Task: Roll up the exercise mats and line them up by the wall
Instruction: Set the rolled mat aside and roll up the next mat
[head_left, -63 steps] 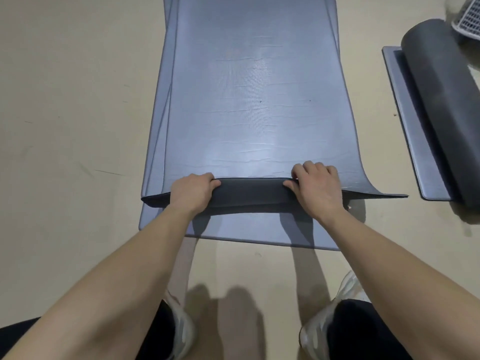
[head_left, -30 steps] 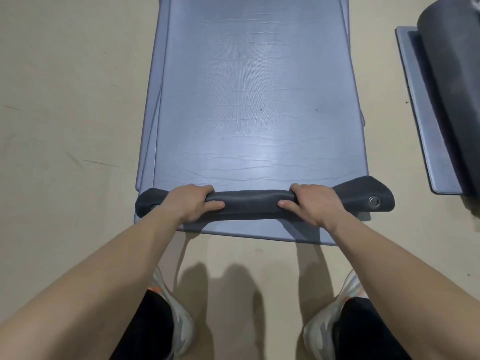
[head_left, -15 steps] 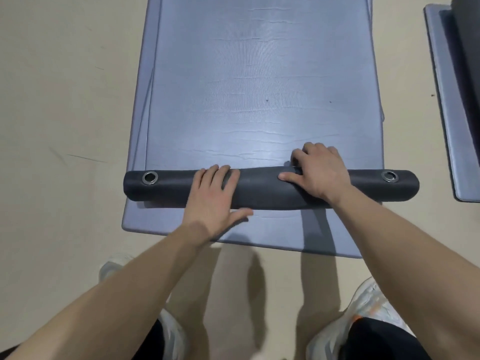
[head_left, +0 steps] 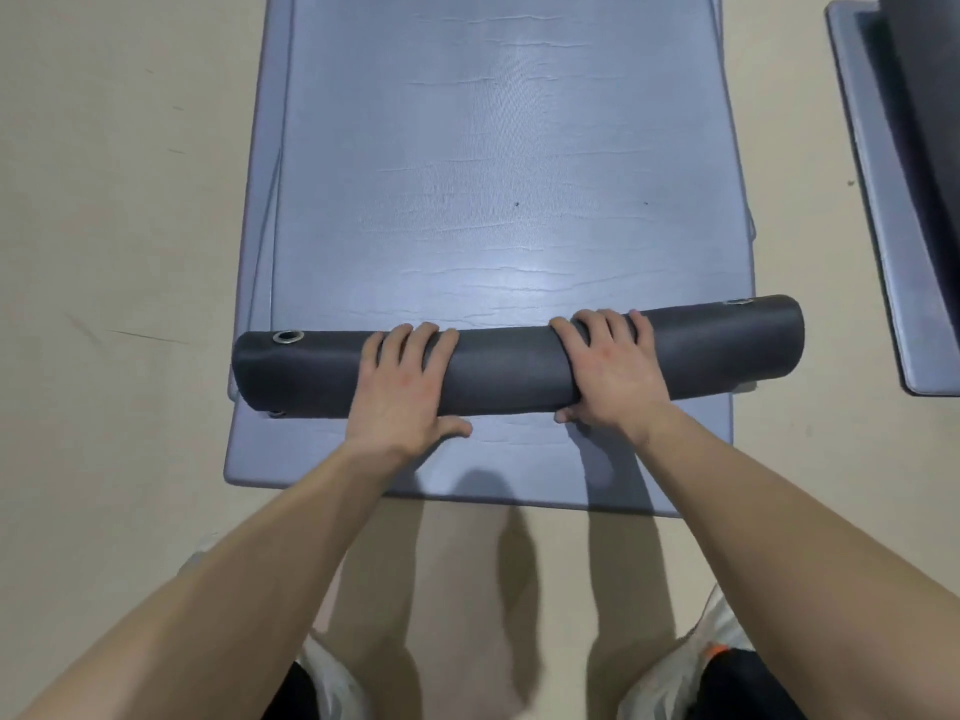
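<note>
A blue-grey exercise mat (head_left: pixel 498 174) lies flat on the floor, stretching away from me. Its near end is wound into a dark roll (head_left: pixel 504 366) that lies crosswise, with a metal eyelet (head_left: pixel 287 337) near its left end. My left hand (head_left: pixel 405 387) lies over the roll left of centre, fingers draped over the top and thumb at the near side. My right hand (head_left: pixel 608 371) clasps the roll right of centre, thumb tucked under its near side. A second blue-grey mat (head_left: pixel 322 459) lies flat beneath, its near edge showing in front of the roll.
At the right edge another flat mat (head_left: pixel 878 200) carries a dark rolled mat (head_left: pixel 930 96), partly cut off by the frame. Beige floor (head_left: pixel 119 226) lies to the left. My shoes (head_left: pixel 722 631) stand just behind the lower mat's near edge.
The roll has grown thicker and travelled away from me along the mat. Both hands moved with it, and my left hand went from lying flat to curving over the roll.
</note>
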Tool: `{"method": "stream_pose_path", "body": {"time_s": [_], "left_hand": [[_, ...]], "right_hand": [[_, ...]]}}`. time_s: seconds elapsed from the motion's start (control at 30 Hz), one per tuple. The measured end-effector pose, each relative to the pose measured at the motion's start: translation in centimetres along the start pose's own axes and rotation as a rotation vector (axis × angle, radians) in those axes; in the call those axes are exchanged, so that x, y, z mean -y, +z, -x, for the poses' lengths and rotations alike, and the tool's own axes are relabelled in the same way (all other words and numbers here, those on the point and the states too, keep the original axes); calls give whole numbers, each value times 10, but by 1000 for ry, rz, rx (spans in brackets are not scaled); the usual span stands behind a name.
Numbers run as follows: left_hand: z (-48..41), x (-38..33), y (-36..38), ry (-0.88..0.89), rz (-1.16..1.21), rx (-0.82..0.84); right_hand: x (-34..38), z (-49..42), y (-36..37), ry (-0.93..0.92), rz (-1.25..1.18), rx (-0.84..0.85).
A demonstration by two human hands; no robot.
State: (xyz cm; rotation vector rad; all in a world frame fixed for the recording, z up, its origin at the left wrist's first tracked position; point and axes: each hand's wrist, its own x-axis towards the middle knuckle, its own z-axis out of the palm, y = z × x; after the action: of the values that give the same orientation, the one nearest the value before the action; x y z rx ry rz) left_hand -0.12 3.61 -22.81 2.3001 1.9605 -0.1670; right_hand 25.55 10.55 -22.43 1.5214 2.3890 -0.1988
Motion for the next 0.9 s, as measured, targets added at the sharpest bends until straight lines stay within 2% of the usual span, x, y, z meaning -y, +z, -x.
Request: {"method": "stream_pose_path", "body": {"time_s": [0.17,0.27,0.4,0.43,0.47,0.57,0.63,0.7,0.83,0.9], "left_hand": [[-26,13,-3,-4,138,-62],[-31,13,-26,-52,164,123],[-18,10,-52,-61,251,424],[-13,11,-56,-48,269,484],[-11,13,-58,-40,284,528],[-19,19,-65,-48,333,609],[-24,20,-66,-37,344,652],[-13,16,-64,-64,322,589],[39,-4,-36,-145,152,-27],[36,-5,-24,-144,140,-115]], "right_hand": [[-13,-20,-13,-26,-64,75],[-10,-20,-33,-29,-77,189],[-3,-5,-56,-64,-156,451],[0,5,-56,-68,-168,463],[3,17,-53,-67,-165,423],[6,58,-33,-41,-104,105],[2,70,-21,-40,-102,16],[-6,61,-23,-65,-116,81],[-25,23,-47,-120,-181,244],[-26,16,-49,-126,-169,191]]}}
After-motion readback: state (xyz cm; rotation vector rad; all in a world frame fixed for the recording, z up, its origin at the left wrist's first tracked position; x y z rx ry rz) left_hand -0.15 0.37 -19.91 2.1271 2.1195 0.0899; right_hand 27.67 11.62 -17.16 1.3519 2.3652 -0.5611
